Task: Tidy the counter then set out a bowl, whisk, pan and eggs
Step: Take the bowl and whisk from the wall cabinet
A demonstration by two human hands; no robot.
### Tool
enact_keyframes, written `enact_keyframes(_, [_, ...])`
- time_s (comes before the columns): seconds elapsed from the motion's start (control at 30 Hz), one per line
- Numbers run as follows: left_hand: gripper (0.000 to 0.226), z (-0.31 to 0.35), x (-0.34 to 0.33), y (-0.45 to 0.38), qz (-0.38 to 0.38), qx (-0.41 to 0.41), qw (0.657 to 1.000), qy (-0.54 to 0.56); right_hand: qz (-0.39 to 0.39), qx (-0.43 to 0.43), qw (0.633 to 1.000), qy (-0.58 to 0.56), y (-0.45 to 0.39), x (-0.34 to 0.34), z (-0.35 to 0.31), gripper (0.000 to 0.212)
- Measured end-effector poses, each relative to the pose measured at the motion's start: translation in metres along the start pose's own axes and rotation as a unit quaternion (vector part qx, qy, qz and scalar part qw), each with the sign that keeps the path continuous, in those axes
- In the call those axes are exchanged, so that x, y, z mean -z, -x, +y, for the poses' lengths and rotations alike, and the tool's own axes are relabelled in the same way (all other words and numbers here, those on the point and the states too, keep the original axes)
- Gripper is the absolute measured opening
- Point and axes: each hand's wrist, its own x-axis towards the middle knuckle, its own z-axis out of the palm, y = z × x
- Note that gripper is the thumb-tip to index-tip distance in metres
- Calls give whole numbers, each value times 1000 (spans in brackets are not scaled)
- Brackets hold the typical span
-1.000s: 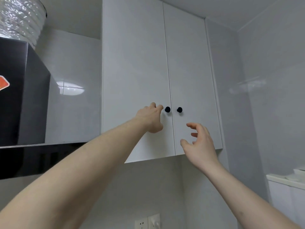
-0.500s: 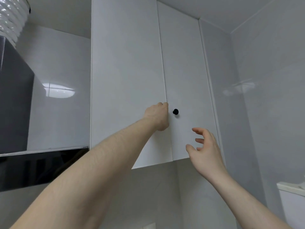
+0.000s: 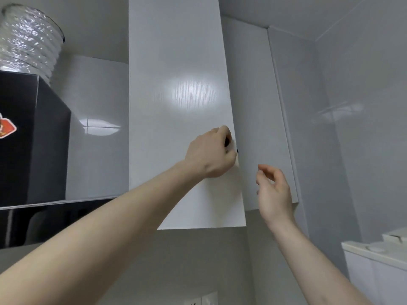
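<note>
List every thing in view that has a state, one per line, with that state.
Left cabinet door: swung partly open, its free edge standing out in front of the right door.
Right cabinet door: shut.
Left door knob: gripped, mostly hidden by fingers.
Left hand: closed on the left door knob.
Right hand: open, empty, fingers loosely curled, touching nothing.

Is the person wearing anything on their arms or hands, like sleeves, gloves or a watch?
No. Both arms are bare all the way along, with no sleeves showing. The left hand and the right hand have no gloves, rings, watch or bracelet that I can see.
</note>
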Motion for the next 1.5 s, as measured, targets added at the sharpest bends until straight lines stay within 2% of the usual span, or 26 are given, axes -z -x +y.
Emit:
enact_keyframes(0.2, [17,13,52,39,80,18,993,87,-15,-39,998,-37,7,-1,-11,15])
enact_keyframes(0.3, [31,14,74,60,145,21,986,82,-58,-38,998,-8,16,-6,-11,23])
enact_keyframes(0.4, [42,10,97,77,177,43,981,68,-102,-42,994,18,24,-12,-8,28])
enact_keyframes(0.53, [41,3,122,92,185,97,975,72,-157,-45,986,36,36,-24,6,34])
enact_keyframes(0.77, [35,-3,150,110,154,150,972,90,-200,-47,972,116,50,-29,35,40])
enact_keyframes(1.1, [28,-22,173,132,155,162,969,103,-245,-28,957,155,51,-54,57,40])
enact_keyframes(1.2, [25,-14,168,132,153,176,970,69,-272,-11,946,176,51,-71,57,40])
enact_keyframes(1.3, [30,-9,174,136,167,169,971,-37,-292,13,933,208,46,-81,59,36])
enact_keyframes(1.43, [60,9,192,132,194,11,950,-243,-307,26,908,286,33,-80,67,40])
enact_keyframes(1.5, [62,31,185,118,163,-33,949,-269,-311,16,891,330,26,-77,74,49])
